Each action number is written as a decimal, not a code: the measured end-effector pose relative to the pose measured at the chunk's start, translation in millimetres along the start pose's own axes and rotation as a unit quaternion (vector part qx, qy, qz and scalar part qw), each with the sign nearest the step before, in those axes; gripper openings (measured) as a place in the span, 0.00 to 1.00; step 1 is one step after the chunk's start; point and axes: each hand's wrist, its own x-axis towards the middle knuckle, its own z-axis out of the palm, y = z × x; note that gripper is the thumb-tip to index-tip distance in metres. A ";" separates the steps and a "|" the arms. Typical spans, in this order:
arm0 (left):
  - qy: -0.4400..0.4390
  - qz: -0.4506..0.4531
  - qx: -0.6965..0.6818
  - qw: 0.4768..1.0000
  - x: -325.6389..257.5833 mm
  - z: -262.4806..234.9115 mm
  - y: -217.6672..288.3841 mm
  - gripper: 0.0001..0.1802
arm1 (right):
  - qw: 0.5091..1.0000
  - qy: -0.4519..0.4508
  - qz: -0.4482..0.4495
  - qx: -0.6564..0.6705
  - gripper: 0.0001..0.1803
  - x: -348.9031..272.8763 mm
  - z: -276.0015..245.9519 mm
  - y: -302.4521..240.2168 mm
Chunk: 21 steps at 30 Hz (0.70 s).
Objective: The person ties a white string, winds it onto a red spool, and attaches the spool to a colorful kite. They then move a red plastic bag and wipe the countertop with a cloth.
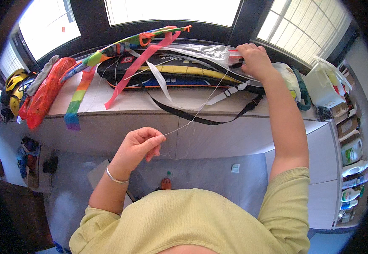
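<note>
My left hand (139, 146) is held in front of the cabinet, thumb and fingers pinching a thin white string (199, 112). The string rises in a slack line toward my right hand (254, 59), and a loose loop dangles below the pinch. My right arm reaches to the far side of the cabinet top, its fingers curled over a small red-edged thing (234, 53) beside clear plastic; its kind is partly hidden. Left of it, a folded rainbow kite (97, 57) with pink and striped ribbon tails lies across a black-and-yellow racket bag (179, 65).
Orange-red plastic bag (48, 91) and yellow-black gear (15, 91) lie at the left. A black strap (192, 120) hangs over the cabinet's front edge. At the right stand a white bin (325, 82) and shelves with bottles (351, 152). Windows line the back.
</note>
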 end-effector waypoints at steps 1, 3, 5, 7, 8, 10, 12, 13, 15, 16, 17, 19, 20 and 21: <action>0.001 0.000 -0.008 1.000 -0.7 -1.7 -0.6 0.07 | 1.000 -0.003 0.011 0.019 0.25 0.6 1.2 -2.3; 0.002 0.005 -0.025 1.000 -1.1 -4.3 -0.3 0.07 | 0.998 -0.006 0.035 0.053 0.23 -1.5 1.2 -1.2; 0.001 0.008 -0.043 0.999 -1.0 -6.0 -2.1 0.08 | 0.991 0.039 0.060 0.111 0.21 -7.5 9.8 4.9; 0.010 0.013 -0.047 0.999 -1.2 -6.8 -2.7 0.08 | 0.981 0.041 0.097 0.164 0.21 -15.7 11.2 7.3; 0.013 0.015 -0.048 0.999 -0.6 -7.2 -2.1 0.08 | 0.974 0.073 0.111 0.184 0.20 -20.9 9.9 10.1; 0.014 0.019 -0.051 0.998 0.6 -8.0 0.2 0.08 | 0.956 0.138 0.137 0.220 0.19 -33.5 3.8 14.8; 0.013 0.026 -0.052 0.998 1.5 -8.8 2.2 0.08 | 0.927 0.188 0.145 0.290 0.18 -51.4 -18.8 11.3; 0.012 0.033 -0.052 0.998 1.7 -9.6 2.1 0.08 | 0.909 0.212 0.147 0.326 0.18 -60.4 -29.5 8.5; 0.011 0.051 -0.053 0.997 2.0 -9.5 4.5 0.07 | 0.886 0.228 0.170 0.366 0.17 -84.9 -41.6 8.9; 0.016 0.062 -0.056 0.996 1.7 -9.1 5.7 0.07 | 0.881 0.238 0.169 0.371 0.16 -98.5 -47.6 7.8; 0.014 0.072 -0.056 0.996 2.0 -7.9 8.2 0.07 | 0.876 0.250 0.173 0.374 0.15 -115.7 -51.5 5.1; 0.020 0.069 -0.045 0.996 -1.6 -8.2 13.8 0.07 | 0.750 0.278 0.235 0.552 0.13 -140.5 -46.5 -15.6; 0.032 0.069 -0.042 0.996 -4.8 -6.7 17.3 0.07 | 0.672 0.287 0.260 0.631 0.12 -152.2 -44.3 -26.1; 0.040 0.067 -0.040 0.996 -5.9 -4.6 19.1 0.07 | 0.604 0.254 0.264 0.708 0.12 -167.4 -37.4 -32.7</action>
